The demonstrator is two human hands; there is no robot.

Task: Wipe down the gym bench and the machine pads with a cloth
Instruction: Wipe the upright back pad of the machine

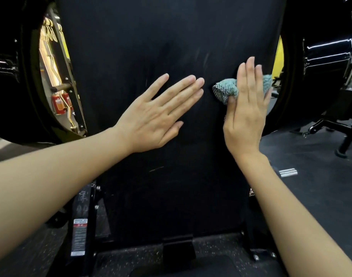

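Note:
A large black machine pad (pixel 167 47) fills the middle of the view, with faint wipe streaks on its upper right. My right hand (pixel 247 112) lies on it near its right edge, fingers straight over a crumpled teal cloth (pixel 226 89) that it presses onto the pad; the thumb is tucked under the cloth's lower edge. My left hand (pixel 159 114) rests flat on the pad's middle, fingers straight and pointing up-right, with nothing in it.
Big black weight plates (pixel 13 80) flank the pad on the left and right. The machine's black frame with a warning sticker (pixel 79 236) stands below left. Another black bench frame (pixel 330 124) and a chrome bar end (pixel 288 172) are on the rubber floor at right.

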